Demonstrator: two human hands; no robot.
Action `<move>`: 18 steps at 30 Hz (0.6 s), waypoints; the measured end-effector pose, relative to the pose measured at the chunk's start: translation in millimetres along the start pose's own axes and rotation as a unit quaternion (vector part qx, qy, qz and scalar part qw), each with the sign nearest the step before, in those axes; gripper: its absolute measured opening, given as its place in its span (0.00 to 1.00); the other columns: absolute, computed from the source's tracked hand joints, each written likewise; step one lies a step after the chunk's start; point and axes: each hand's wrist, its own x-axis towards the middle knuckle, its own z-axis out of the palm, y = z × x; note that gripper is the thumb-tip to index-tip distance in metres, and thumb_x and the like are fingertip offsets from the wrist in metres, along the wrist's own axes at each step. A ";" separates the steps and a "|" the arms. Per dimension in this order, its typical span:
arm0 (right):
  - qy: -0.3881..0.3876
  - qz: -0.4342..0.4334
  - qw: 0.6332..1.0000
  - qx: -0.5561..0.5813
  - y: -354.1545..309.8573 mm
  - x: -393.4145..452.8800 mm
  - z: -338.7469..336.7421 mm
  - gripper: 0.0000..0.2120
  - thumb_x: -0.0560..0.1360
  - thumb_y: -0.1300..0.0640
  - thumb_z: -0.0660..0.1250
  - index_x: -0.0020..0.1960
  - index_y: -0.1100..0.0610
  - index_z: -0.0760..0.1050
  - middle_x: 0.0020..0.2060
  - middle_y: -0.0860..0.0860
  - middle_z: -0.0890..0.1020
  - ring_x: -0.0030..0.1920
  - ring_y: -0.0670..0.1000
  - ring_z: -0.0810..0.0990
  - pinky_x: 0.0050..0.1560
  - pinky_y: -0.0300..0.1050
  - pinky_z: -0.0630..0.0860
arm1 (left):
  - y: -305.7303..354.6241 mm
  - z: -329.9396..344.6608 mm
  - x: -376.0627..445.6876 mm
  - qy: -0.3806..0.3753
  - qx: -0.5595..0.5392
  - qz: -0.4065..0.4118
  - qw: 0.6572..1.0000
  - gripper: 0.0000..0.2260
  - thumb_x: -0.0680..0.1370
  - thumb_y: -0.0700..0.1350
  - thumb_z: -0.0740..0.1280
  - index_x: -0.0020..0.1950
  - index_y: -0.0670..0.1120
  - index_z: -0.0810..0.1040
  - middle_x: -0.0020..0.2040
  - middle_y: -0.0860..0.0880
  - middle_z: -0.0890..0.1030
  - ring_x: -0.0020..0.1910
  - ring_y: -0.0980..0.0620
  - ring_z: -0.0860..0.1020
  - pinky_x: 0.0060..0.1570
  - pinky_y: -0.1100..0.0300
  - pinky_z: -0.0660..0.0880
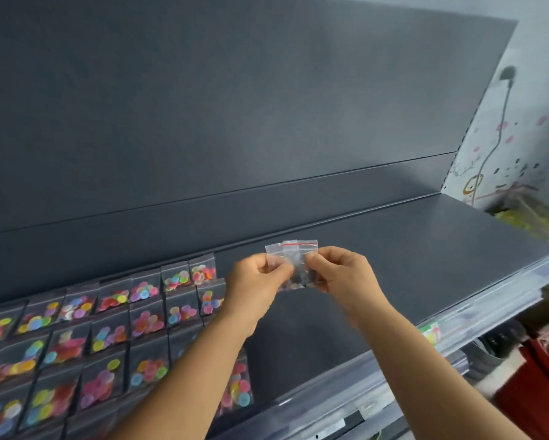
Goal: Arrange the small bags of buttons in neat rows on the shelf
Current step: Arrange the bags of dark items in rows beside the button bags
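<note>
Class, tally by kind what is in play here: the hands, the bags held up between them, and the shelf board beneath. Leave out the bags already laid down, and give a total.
Hands: 2, left hand and right hand
Held bags: 3, judging by the tops that show
Shelf: 1
Total: 6

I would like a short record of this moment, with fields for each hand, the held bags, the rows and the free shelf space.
left hand: pinches the held bags from the left
right hand: pinches them from the right
held bags: small clear zip bags, above the shelf
rows of bags: coloured buttons, on the left part of the shelf
shelf: dark, bare on the right
</note>
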 end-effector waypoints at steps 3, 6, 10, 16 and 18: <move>0.028 0.012 0.999 -0.015 6.1 24.9 -0.9 0.10 0.74 0.56 0.67 0.34 0.55 0.79 0.26 0.48 0.78 0.30 0.48 0.73 0.35 0.43 0.72 | -5.1 2.1 22.4 0.007 0.018 -0.009 1.000 0.07 0.75 0.48 0.67 0.39 0.50 0.81 0.31 0.56 0.81 0.32 0.57 0.75 0.38 0.63 0.74; 0.045 0.017 0.998 -0.046 14.8 50.5 -2.4 0.11 0.73 0.56 0.67 0.34 0.59 0.77 0.25 0.50 0.76 0.29 0.49 0.70 0.35 0.45 0.70 | -12.0 4.4 45.1 0.029 0.030 -0.016 0.999 0.07 0.76 0.47 0.66 0.40 0.47 0.81 0.31 0.51 0.78 0.30 0.54 0.72 0.34 0.61 0.70; 0.039 0.018 0.994 -0.103 25.4 89.7 -5.7 0.11 0.73 0.57 0.66 0.33 0.60 0.76 0.25 0.50 0.76 0.29 0.50 0.71 0.36 0.47 0.73 | -24.2 14.4 75.1 0.060 0.084 -0.024 0.994 0.07 0.76 0.46 0.66 0.38 0.49 0.80 0.33 0.51 0.81 0.31 0.54 0.74 0.36 0.61 0.71; -0.007 0.000 0.979 -0.202 38.9 145.7 -7.9 0.10 0.71 0.58 0.65 0.30 0.54 0.73 0.23 0.46 0.76 0.25 0.46 0.72 0.31 0.39 0.71 | -32.7 35.6 113.3 0.106 0.142 -0.044 0.983 0.07 0.75 0.43 0.63 0.42 0.43 0.79 0.36 0.45 0.82 0.35 0.46 0.78 0.40 0.52 0.77; -0.023 -0.019 0.972 -0.232 43.4 159.6 -7.2 0.08 0.72 0.57 0.65 0.34 0.52 0.75 0.27 0.44 0.78 0.29 0.44 0.74 0.29 0.35 0.67 | -34.8 40.5 121.9 0.126 0.185 -0.045 0.974 0.07 0.76 0.43 0.63 0.45 0.42 0.78 0.40 0.46 0.82 0.40 0.46 0.80 0.42 0.52 0.77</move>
